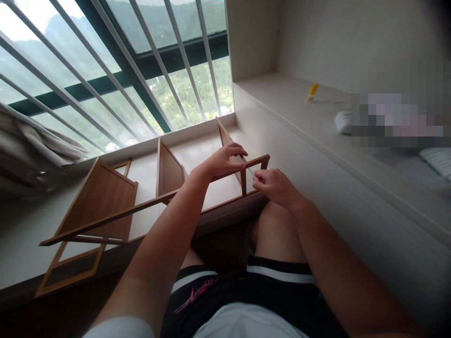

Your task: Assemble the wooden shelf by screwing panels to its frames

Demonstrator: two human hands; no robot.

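Note:
A brown wooden shelf frame (144,205) lies on its side on the pale window ledge, with its long rail slanting up to the right. Several wooden panels (169,166) stand up across it. My left hand (225,162) is closed over the rail close to its right end, thumb and fingers on the wood. Just to the right, my right hand (271,185) is closed in a pinch on a thin metal rod (250,171), which points up-left at the rail's joint. The rod's tip and most of its grip end are hidden, so its exact kind cannot be told.
A barred window (141,70) rises behind the ledge (225,190). At left hangs a grey curtain (38,136). On the right, a pale raised counter (282,101) carries a yellow-and-white tube (312,92) and a white packet (343,122). Part of the counter is blurred out.

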